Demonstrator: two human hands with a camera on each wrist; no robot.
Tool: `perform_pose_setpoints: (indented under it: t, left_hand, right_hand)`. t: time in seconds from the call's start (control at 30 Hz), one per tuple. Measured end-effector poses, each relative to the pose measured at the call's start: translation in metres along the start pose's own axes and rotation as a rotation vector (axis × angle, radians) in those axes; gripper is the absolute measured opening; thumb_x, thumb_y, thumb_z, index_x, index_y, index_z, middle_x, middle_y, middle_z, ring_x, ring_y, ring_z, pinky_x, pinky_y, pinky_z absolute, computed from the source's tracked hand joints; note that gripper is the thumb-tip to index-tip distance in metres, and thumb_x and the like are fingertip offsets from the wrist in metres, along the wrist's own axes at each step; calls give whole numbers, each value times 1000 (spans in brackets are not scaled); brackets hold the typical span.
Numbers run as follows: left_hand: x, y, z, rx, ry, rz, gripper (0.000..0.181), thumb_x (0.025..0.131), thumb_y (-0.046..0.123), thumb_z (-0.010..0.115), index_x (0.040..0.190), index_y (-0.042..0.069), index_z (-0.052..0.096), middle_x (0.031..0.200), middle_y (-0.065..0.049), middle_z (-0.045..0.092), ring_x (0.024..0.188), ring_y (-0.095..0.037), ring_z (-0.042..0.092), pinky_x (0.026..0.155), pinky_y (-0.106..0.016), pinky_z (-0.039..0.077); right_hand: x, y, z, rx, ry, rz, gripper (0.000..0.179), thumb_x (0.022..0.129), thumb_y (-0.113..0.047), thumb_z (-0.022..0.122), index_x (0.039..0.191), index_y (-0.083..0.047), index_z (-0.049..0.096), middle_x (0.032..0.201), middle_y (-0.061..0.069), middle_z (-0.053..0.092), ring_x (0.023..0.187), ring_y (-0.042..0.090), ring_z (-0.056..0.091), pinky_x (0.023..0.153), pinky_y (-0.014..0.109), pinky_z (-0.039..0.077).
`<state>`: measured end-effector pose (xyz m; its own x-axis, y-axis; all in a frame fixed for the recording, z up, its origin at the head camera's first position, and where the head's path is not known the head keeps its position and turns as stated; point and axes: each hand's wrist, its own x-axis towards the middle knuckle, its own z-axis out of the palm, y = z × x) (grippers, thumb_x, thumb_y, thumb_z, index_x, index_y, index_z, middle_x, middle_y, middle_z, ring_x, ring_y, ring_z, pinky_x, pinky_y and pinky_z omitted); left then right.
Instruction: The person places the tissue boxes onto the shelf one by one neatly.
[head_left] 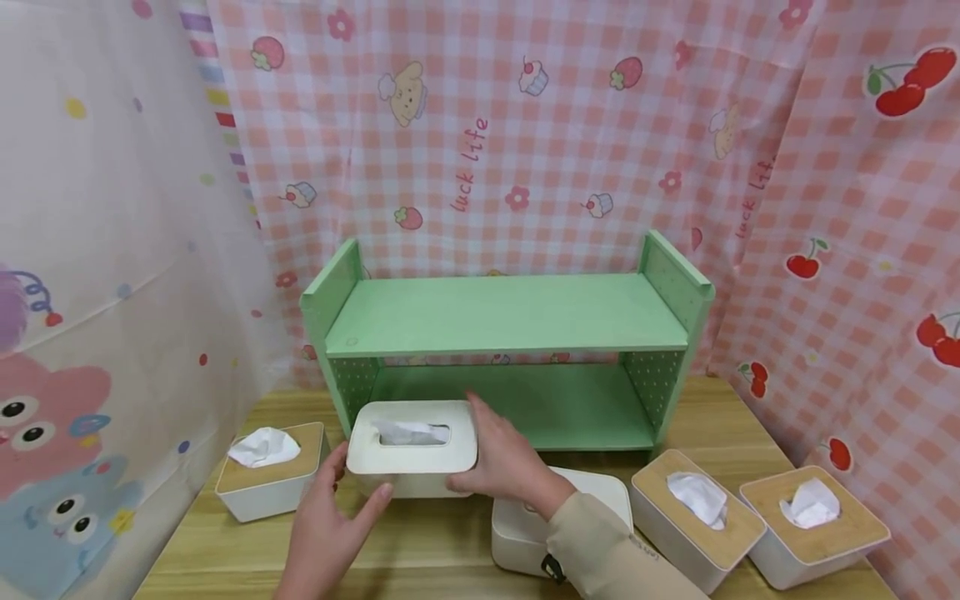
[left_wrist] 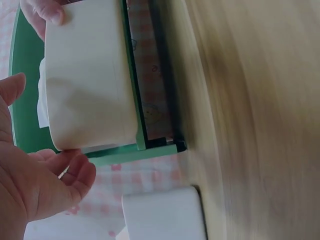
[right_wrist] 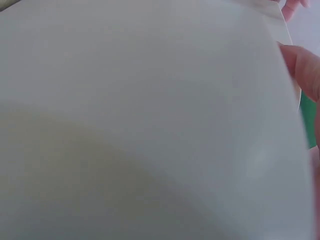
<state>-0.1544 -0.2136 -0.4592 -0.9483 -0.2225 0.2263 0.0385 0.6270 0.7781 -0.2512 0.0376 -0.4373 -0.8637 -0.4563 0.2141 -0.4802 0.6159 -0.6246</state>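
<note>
A white tissue box (head_left: pixel 412 461) with a white lid and a tissue in its slot is held up in front of the green shelf (head_left: pixel 502 317). My right hand (head_left: pixel 510 458) grips its right end, thumb on the near side and fingers toward the back. At the left end, fingertips of my left hand (head_left: pixel 326 521) touch the box, while the thumb stands off it. The left wrist view shows the box's plain side (left_wrist: pixel 90 80), with those fingers loosely bent at its lower corner. Beneath my right wrist, partly hidden, lies another white box (head_left: pixel 517 529); a white surface (right_wrist: pixel 150 125) fills most of the right wrist view.
One wood-lidded tissue box (head_left: pixel 270 492) stands left of the shelf. Two more, a nearer one (head_left: pixel 690 533) and one farther right (head_left: pixel 813 533), stand on the right of the wooden table (head_left: pixel 442 558). Patterned cloth (head_left: pixel 525 158) hangs behind and at both sides.
</note>
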Motion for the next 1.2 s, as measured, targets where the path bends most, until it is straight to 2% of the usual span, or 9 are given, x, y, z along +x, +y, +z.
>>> perform_pose_setpoints:
  t: [0.1,0.27,0.47,0.6,0.8,0.87,0.97,1.03,1.2]
  left_hand:
    - [3,1,2,-41,0,-51,91,98,52,76,164,4,36,160,-21,53,124,-31,57,102,-43,51]
    - [7,2,9,-290,3,-138,86,102,41,75,166,4,30,169,-21,41,114,-17,61,86,-18,55]
    - [11,5,19,-503,30,-199,86,104,30,72,168,0,23,168,-23,37,103,3,59,83,-10,53]
    - [12,9,22,-464,49,-223,87,105,32,71,169,1,22,156,-23,39,98,2,57,78,-11,51]
    - [15,9,22,-455,18,-244,94,103,33,74,172,7,16,106,1,61,90,-2,57,81,-14,48]
    - [16,8,21,-464,-1,-255,95,103,33,74,173,9,13,99,7,63,90,0,58,83,-13,48]
    - [18,6,20,-459,-23,-253,96,104,34,72,173,10,10,102,9,67,92,3,60,85,-12,48]
    - [19,6,19,-453,-37,-246,95,105,34,71,173,9,10,109,6,70,95,3,61,86,-11,48]
    - [23,7,19,-460,-61,-236,93,106,33,69,173,10,9,132,-5,69,100,5,60,88,-11,48]
  right_hand:
    - [-2,-1,2,43,18,48,120,79,-38,95,169,-3,23,149,17,61,126,37,65,100,53,56]
    - [-6,-5,5,111,59,162,94,90,-43,87,160,-1,41,126,14,73,90,20,68,76,38,56]
    - [-8,-8,6,130,125,234,63,98,-41,79,143,-1,61,127,13,75,101,26,76,78,40,60]
    - [-9,-9,5,156,137,256,55,100,-38,76,140,-4,64,118,7,76,101,25,75,80,41,60]
    - [-12,-12,1,210,86,271,59,104,-37,71,150,-2,57,107,2,72,90,17,67,70,33,53]
    - [-12,-12,-1,247,60,263,63,105,-36,69,154,0,53,103,2,71,84,14,63,67,31,50]
    - [-12,-13,-2,313,29,263,65,107,-35,66,158,2,48,103,5,71,78,14,59,67,31,48]
    - [-12,-12,-2,343,17,271,65,108,-35,64,160,1,45,111,8,73,85,15,62,72,33,51]
    - [-11,-12,-3,398,8,280,64,110,-32,61,162,-1,42,137,15,71,118,24,67,94,45,58]
